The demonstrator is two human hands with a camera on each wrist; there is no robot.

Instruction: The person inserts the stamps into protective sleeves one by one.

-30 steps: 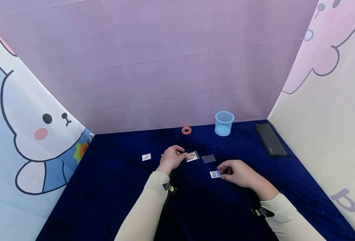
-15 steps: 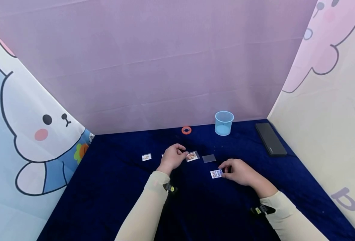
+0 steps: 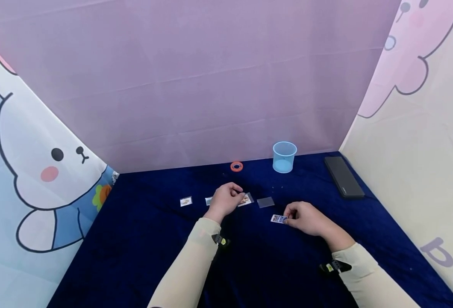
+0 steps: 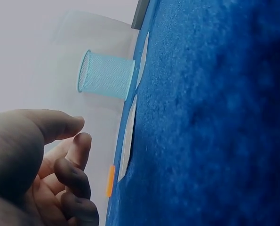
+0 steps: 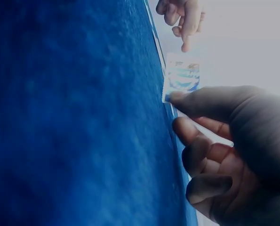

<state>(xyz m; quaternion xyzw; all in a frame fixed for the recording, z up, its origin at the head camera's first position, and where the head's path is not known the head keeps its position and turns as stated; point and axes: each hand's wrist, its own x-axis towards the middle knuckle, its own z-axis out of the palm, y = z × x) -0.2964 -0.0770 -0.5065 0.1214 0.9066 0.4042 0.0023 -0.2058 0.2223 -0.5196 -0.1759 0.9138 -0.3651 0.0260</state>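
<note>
My right hand [image 3: 305, 218] pinches a small postage stamp [image 3: 278, 218] by its right end, between thumb and fingertips. A toothed edge shows on the stamp [image 5: 183, 75] in the right wrist view, where it is held up close over the cloth. My left hand [image 3: 226, 199] has its fingers loosely bent with nothing between them, over a stamp in a clear sleeve [image 3: 246, 199] and partly hiding it. Right of that lies a dark see-through sleeve [image 3: 266, 202]. Two more small stamps lie to the left: one [image 3: 186, 201] in full sight, another [image 3: 208, 201] partly behind the left hand.
An orange-red ring [image 3: 236, 166] lies at the back of the dark blue cloth [image 3: 142, 239]. Beside it stands a light blue mesh cup [image 3: 284, 158]. A flat black case [image 3: 344, 177] lies at the right edge. Printed curtains enclose the table on three sides.
My left hand has shifted a little to the right, uncovering the edge of one stamp. My right hand has moved slightly right and away from me, with the stamp in its fingers.
</note>
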